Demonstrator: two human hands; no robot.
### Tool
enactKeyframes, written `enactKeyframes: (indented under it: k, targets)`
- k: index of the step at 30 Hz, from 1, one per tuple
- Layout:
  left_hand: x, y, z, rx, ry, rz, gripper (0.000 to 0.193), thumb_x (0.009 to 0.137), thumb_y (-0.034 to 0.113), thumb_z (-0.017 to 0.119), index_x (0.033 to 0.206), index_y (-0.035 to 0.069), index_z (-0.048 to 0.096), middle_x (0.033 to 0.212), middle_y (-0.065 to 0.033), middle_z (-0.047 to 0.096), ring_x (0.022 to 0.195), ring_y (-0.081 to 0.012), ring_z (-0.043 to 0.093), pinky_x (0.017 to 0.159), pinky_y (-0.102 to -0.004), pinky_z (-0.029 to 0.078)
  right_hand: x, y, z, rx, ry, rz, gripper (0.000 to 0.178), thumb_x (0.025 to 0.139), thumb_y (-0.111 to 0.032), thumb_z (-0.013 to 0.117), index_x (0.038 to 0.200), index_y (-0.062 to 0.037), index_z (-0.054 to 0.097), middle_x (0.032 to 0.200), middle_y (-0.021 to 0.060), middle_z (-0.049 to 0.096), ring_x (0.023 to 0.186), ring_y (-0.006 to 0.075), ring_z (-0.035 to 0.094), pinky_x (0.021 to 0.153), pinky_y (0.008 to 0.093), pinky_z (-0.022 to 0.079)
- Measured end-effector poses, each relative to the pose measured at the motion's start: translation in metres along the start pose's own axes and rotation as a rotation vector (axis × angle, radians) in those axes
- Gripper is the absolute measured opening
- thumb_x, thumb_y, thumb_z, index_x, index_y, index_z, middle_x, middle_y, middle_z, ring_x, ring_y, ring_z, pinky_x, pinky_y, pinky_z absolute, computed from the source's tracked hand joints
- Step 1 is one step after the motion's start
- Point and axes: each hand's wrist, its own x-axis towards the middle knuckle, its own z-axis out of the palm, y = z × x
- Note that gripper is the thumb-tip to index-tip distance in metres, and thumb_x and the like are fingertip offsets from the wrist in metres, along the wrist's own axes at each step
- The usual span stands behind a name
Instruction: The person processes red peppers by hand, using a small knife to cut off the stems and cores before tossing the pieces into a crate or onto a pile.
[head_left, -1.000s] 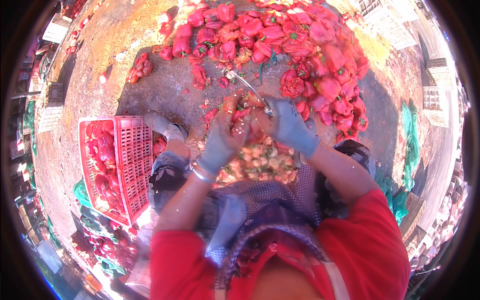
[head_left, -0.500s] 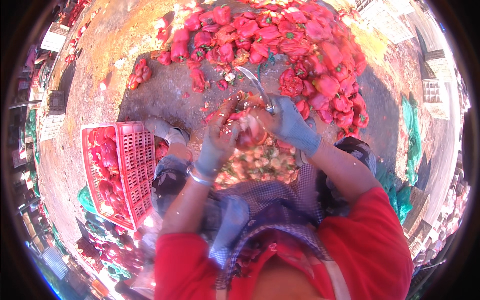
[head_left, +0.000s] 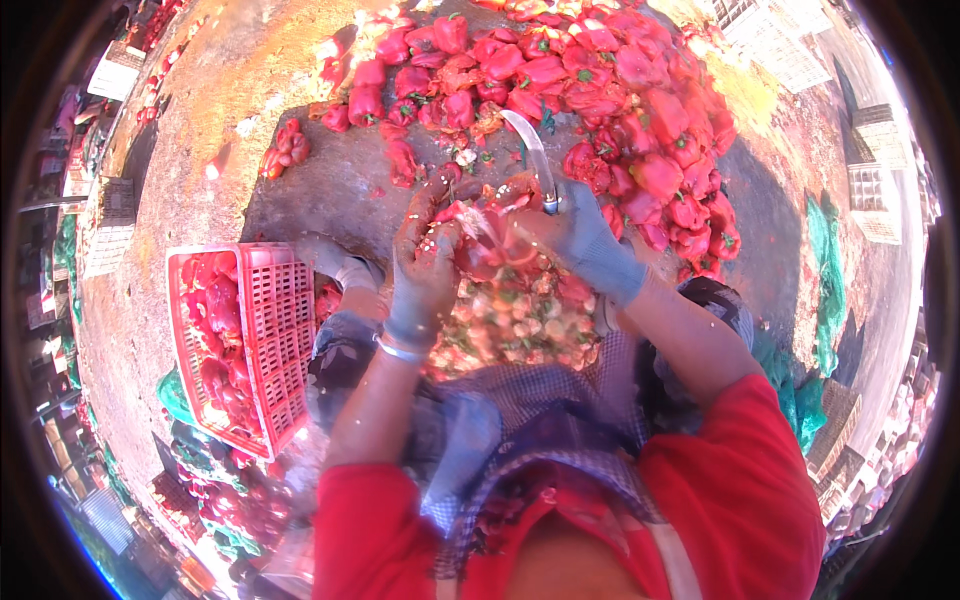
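Observation:
My left hand [head_left: 425, 265], in a dirty grey glove, is closed round a red bell pepper [head_left: 482, 238] that looks cut open, with pale seeds on it and on the fingers. My gloved right hand [head_left: 592, 245] grips a curved knife [head_left: 538, 155] whose blade points up and away from me. Its fingertips are at the right side of the pepper; motion blur hides the exact contact. Below both hands, between my legs, lies a pile of pale pepper cores and seeds [head_left: 520, 318].
A large heap of red peppers [head_left: 610, 85] spreads over the ground ahead and to the right. At my left stands a red plastic crate [head_left: 280, 335] holding peppers. A few peppers [head_left: 287, 150] lie apart at far left. Green netting [head_left: 822, 280] lies on the right.
My right hand has moved slightly right, and the knife blade stands more upright. The pepper has shifted a little up and left, and its open, seedy inside shows more.

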Motion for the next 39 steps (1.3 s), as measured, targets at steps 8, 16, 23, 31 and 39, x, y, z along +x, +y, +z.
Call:
enactKeyframes:
  k: [8,16,23,31,39]
  targets:
    - [-0.008,-0.025,-0.015,0.064,0.035,-0.085,0.051,0.092,0.009,0.051,0.139,-0.005,0.035,0.132,-0.0165,0.050,0.116,-0.0224,0.054,0.094,-0.0323,0.046,-0.003,0.007,0.010,-0.708,0.150,-0.419,0.047,0.076,-0.030,0.070,0.117,-0.0097,0.059,0.090,0.0158,0.066,0.088,0.0332,0.064,0.073,0.0420,0.052]
    - [-0.017,-0.035,0.000,0.044,-0.093,-0.113,0.073,0.093,0.023,0.061,0.148,0.000,0.019,0.121,-0.0116,0.056,0.104,-0.0182,0.059,0.088,-0.0307,0.050,-0.005,0.022,0.012,-0.883,-0.047,-0.348,0.054,0.075,-0.024,0.061,0.128,-0.0199,0.054,0.091,0.0149,0.066,0.081,0.0332,0.066,0.068,0.0456,0.053]
    - [-0.020,-0.024,-0.002,0.051,-0.222,-0.246,0.070,0.094,0.014,0.058,0.150,0.005,0.017,0.117,-0.0076,0.055,0.084,-0.0113,0.059,0.070,-0.0234,0.050,0.008,0.016,0.017,-0.909,-0.137,-0.183,0.047,0.075,-0.017,0.056,0.122,-0.0162,0.055,0.095,0.0144,0.067,0.087,0.0329,0.066,0.070,0.0463,0.053]
    - [-0.027,-0.040,-0.009,-0.095,-0.214,-0.361,0.046,0.094,0.007,0.054,0.136,0.003,0.037,0.112,-0.0088,0.056,0.091,-0.0161,0.061,0.082,-0.0351,0.056,0.011,0.047,0.020,-0.892,-0.120,-0.196,0.049,0.075,-0.032,0.063,0.120,-0.0154,0.058,0.100,0.0139,0.066,0.093,0.0262,0.065,0.078,0.0413,0.052]
    - [-0.032,-0.054,-0.012,0.031,-0.188,-0.273,0.053,0.093,0.011,0.051,0.141,0.004,0.031,0.118,-0.0120,0.056,0.098,-0.0230,0.062,0.085,-0.0427,0.055,0.004,0.035,0.014,-0.717,-0.137,-0.110,0.037,0.075,-0.025,0.058,0.110,-0.0148,0.059,0.095,0.0161,0.066,0.090,0.0349,0.064,0.075,0.0471,0.051]
